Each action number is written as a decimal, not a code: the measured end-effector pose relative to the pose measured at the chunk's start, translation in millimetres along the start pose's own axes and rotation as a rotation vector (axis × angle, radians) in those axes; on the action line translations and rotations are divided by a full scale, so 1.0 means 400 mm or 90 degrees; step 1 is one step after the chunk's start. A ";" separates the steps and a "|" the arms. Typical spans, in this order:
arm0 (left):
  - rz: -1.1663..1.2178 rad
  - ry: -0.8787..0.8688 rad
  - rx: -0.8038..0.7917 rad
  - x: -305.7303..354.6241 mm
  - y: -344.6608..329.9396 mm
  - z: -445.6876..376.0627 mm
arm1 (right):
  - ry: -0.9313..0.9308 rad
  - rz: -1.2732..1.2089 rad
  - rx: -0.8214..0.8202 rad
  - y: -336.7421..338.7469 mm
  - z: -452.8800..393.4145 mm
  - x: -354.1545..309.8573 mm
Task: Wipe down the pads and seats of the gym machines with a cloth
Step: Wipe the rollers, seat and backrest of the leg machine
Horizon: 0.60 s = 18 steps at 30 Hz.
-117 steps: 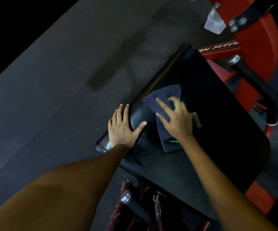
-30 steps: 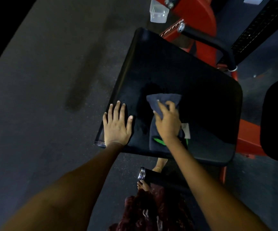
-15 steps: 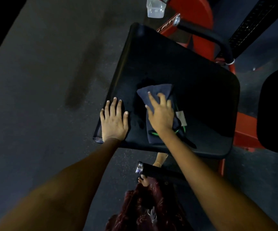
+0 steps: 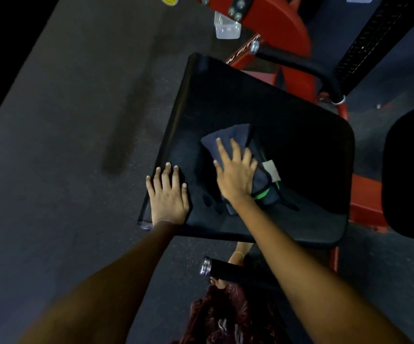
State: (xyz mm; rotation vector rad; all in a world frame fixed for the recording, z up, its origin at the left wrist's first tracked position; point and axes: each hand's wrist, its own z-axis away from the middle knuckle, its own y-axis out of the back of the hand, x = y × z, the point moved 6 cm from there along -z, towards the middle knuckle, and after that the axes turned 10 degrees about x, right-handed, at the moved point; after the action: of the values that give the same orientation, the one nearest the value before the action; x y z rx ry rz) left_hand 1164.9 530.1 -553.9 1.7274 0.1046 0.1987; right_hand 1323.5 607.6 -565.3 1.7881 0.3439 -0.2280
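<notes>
Seat pad, black and wide, lies under both hands on the red machine frame. Left hand rests flat on its near left edge, fingers straight. Right hand presses the dark blue cloth on the pad with spread fingers, just right of the left hand.

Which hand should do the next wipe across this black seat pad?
The right hand, probably. It lies flat on the dark cloth in the middle of the seat pad. The left hand rests bare on the pad's near left edge, holding nothing.
</notes>
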 end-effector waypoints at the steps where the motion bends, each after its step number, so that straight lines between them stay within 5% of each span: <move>1: -0.005 -0.005 0.004 0.001 -0.001 -0.004 | 0.043 -0.003 0.005 0.004 0.022 -0.006; 6: -0.013 0.014 0.034 0.010 0.021 -0.049 | 0.269 -0.045 -0.038 0.031 0.109 0.111; 12: 0.095 0.001 0.033 0.056 0.007 -0.171 | -0.078 -0.039 -0.070 -0.010 -0.078 0.141; 18: 0.300 -0.004 0.032 0.098 0.015 -0.298 | 0.153 -0.044 -0.014 0.022 0.047 -0.010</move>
State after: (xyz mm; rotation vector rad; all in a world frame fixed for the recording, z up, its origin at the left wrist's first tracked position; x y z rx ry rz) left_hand 1180.4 651.8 -526.8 1.7815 -0.3086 0.5394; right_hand 1323.4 587.2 -560.6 1.7869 0.5770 -0.0574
